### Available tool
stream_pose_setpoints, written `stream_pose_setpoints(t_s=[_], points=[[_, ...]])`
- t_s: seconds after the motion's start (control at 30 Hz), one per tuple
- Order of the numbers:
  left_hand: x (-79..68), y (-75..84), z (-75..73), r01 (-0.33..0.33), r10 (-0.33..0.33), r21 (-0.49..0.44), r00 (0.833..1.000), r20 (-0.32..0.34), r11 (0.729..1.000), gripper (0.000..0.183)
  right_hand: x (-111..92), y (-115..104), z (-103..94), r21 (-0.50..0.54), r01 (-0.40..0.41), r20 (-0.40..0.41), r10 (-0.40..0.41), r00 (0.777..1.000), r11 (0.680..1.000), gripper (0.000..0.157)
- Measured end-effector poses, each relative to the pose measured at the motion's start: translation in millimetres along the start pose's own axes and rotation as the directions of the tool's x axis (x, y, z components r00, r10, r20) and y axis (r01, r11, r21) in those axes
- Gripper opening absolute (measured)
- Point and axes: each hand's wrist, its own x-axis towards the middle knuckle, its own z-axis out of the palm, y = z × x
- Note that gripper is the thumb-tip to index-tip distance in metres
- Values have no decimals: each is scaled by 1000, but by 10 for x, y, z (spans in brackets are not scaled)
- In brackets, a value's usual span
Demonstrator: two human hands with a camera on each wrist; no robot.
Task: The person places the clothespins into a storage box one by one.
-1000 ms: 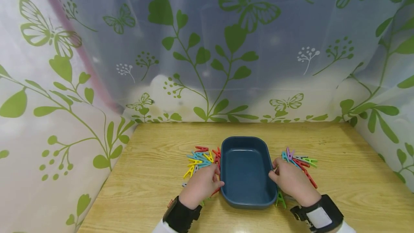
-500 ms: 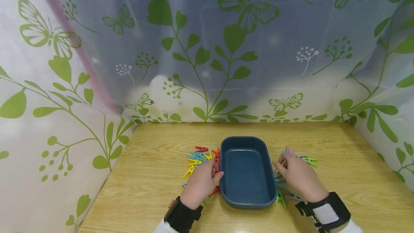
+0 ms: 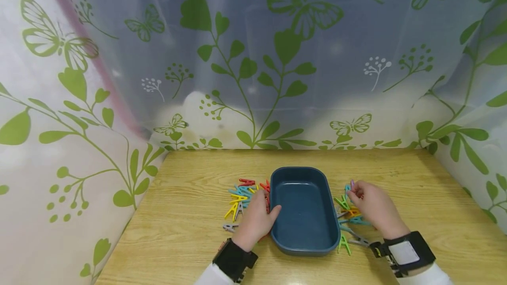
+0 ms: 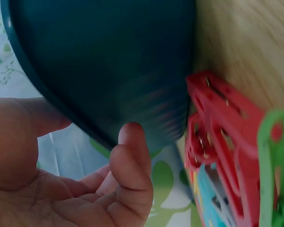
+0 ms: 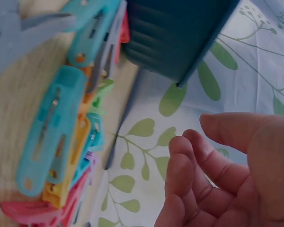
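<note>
A dark blue plastic bin [image 3: 303, 214] stands on the table with a bare floor inside. At its left rim is my left hand [image 3: 255, 219], thumb over the edge and fingers outside, pinching the wall; the left wrist view shows the bent fingers [image 4: 132, 165] against the outer side. My right hand [image 3: 374, 206] hovers right of the bin, above clothespins, its fingertips near a purple clothespin [image 3: 352, 183]. In the right wrist view a gap shows between thumb and fingers, with nothing held. Teal clothespins [image 5: 52, 132] lie below that hand.
Left of the bin lies a pile of clothespins, among them yellow [image 3: 231, 210], grey [image 3: 229, 228] and red [image 3: 247, 182] ones. Green [image 3: 343, 245] and orange [image 3: 353, 211] clothespins lie on its right. A leaf-patterned curtain [image 3: 222, 78] borders the wooden table [image 3: 190, 219].
My right hand has left the bin's right rim and moved right and up, uncovering orange, green and teal clothespins. My left hand has shifted slightly right, its thumb now over the rim.
</note>
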Motion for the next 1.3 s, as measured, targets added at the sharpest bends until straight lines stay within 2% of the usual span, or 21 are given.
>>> stream_pose_setpoints(t_s=[0.3, 0.53, 0.73, 0.97, 1.3], points=[[63, 31, 54, 41, -40, -49, 999, 6, 998, 53, -2, 25, 116, -12, 10, -8, -10, 1000, 1000, 17], [91, 17, 105, 67, -66, -24, 997, 26, 997, 59, -6, 40, 174, -2, 8, 23, -8, 1000, 1000, 15], [110, -8, 138, 51, -51, -8, 998, 24, 999, 53, 15, 44, 214, -6, 9, 37, -9, 999, 1000, 14], [126, -9, 152, 70, -69, -19, 997, 39, 997, 47, 48, 58, 263, -26, 10, 75, -8, 997, 1000, 13], [125, -11, 172, 63, -63, -13, 998, 24, 998, 46, 115, 15, 284, -127, 86, 99, -74, 992, 988, 13]])
